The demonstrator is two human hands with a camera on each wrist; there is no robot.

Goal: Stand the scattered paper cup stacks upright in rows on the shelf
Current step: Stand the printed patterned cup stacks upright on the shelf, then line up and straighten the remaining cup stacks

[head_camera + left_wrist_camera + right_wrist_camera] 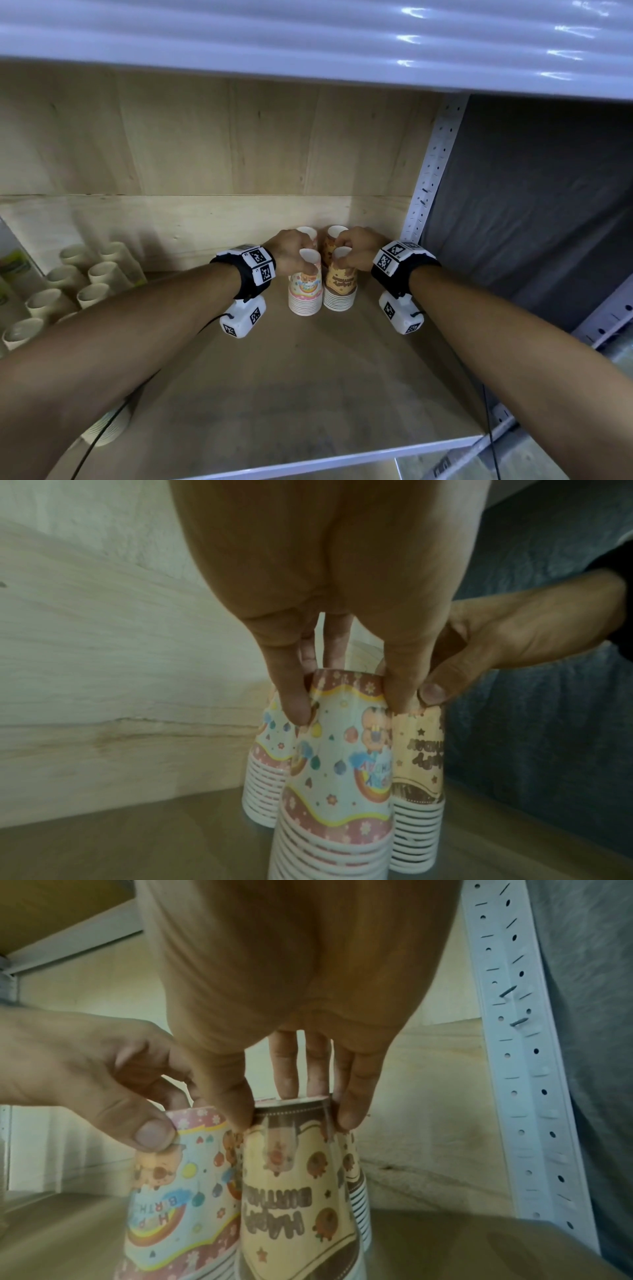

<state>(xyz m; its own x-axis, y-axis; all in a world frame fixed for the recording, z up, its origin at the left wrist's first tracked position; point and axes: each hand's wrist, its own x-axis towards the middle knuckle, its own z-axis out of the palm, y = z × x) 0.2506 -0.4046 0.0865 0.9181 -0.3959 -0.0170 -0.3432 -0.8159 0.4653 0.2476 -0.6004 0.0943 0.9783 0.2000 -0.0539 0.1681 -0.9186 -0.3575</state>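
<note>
Left hand [289, 251] fingers pinch the pink cup stack [306, 291] top. Right hand [356, 248] pinches the brown cup stack [340, 286], touching at its 3 o'clock.

I'm seeing a pink-and-white party cup stack [306, 289] standing mouth-down on the wooden shelf [308, 394], touching a tan-and-brown birthday cup stack [340, 286] on its right. Behind each stands a matching stack, pink [307, 233] and tan [334, 233], near the back wall. Plain cream cup stacks [85, 274] lie on their sides far left
</note>
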